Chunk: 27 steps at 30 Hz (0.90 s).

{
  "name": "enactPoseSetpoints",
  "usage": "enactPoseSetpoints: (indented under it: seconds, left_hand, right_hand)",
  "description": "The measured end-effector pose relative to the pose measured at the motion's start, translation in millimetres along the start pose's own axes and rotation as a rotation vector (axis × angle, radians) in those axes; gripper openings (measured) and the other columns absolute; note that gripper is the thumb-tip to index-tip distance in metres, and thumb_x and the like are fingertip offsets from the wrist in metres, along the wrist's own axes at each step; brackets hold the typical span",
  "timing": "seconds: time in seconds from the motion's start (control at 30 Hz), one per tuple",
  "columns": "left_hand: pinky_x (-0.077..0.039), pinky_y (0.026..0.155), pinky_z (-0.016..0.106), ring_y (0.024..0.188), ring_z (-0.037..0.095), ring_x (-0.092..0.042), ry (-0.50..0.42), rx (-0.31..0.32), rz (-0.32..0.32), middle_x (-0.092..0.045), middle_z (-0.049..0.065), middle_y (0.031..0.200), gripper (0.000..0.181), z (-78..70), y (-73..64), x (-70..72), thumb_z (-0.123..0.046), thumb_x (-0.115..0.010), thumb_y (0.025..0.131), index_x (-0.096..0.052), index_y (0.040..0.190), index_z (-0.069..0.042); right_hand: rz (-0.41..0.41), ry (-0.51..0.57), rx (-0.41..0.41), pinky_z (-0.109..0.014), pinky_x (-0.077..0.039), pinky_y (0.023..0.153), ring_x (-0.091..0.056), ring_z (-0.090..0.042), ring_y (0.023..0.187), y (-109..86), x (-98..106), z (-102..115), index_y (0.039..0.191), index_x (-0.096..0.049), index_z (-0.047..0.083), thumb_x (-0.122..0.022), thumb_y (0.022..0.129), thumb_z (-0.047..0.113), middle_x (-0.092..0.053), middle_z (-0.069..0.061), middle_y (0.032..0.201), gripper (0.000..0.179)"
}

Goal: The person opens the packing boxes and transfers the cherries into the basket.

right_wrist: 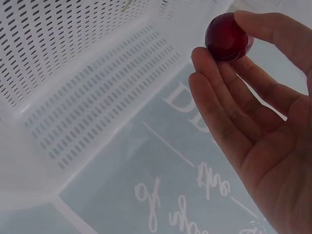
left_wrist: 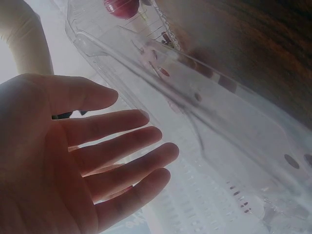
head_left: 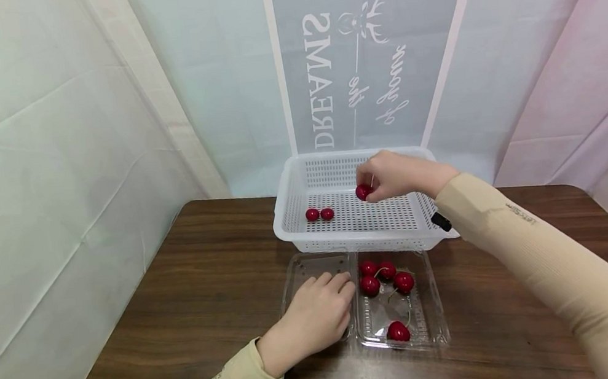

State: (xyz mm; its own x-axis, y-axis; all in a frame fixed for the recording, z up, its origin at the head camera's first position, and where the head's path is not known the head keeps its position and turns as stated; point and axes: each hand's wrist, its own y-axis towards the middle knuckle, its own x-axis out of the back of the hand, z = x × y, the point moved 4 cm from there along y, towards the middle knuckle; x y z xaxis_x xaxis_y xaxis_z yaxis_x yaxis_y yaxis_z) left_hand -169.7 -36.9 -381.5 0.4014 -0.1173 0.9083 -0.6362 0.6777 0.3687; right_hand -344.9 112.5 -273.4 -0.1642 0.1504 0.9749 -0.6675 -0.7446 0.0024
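My right hand (head_left: 397, 173) pinches a dark red cherry (right_wrist: 225, 38) between thumb and fingertips, over the white perforated basket (head_left: 284, 216). Two cherries (head_left: 320, 214) lie side by side on the left of the basket floor. My left hand (head_left: 317, 315), fingers extended and slightly spread, is over the lid half of a clear plastic clamshell box (head_left: 432, 299). In the left wrist view the fingertips (left_wrist: 168, 151) are close to the lid's edge (left_wrist: 190, 105). Several cherries (head_left: 403, 282), some with stems, are in the box's right half, one of them near its front edge.
The basket stands at the back of the dark wooden table (head_left: 224, 272), with the clamshell box directly in front of it. A grey and white printed cloth (head_left: 367, 53) hangs behind. Pale fabric walls (head_left: 44, 149) rise on both sides.
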Motion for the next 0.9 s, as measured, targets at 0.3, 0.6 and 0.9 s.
enactPoseSetpoints:
  seconds: [0.3,0.6,0.9]
  left_hand:
    - [-0.047,0.062,0.029,0.088,0.017,-0.061,-0.003,0.000,0.004,-0.066,0.002,0.111,0.021,-0.8,0.2,2.7,-0.022,-0.061,0.082,-0.066,0.100,-0.013]
    - [-0.047,0.061,0.029,0.088,0.017,-0.061,-0.002,-0.002,-0.005,-0.066,0.002,0.111,0.021,-0.3,0.5,3.5,-0.021,-0.060,0.082,-0.066,0.101,-0.014]
    - [-0.047,0.062,0.029,0.089,0.017,-0.061,0.003,-0.001,-0.006,-0.066,0.002,0.112,0.021,0.0,0.3,2.6,-0.022,-0.059,0.082,-0.066,0.101,-0.014]
  right_hand:
    - [0.023,-0.013,-0.024,-0.030,-0.053,0.069,-0.062,-0.012,0.071,16.1,-4.5,-5.6,0.087,-0.066,0.008,-0.073,0.075,0.012,-0.069,-0.002,0.080,0.014]
    - [0.060,-0.015,-0.036,-0.031,-0.051,0.072,-0.061,-0.013,0.075,29.8,-7.1,-3.9,0.088,-0.066,0.007,-0.073,0.076,0.012,-0.068,-0.002,0.080,0.015]
    - [0.103,-0.020,-0.074,-0.030,-0.051,0.072,-0.062,-0.012,0.075,41.3,-14.1,-7.6,0.090,-0.066,0.008,-0.074,0.076,0.014,-0.070,-0.002,0.081,0.017]
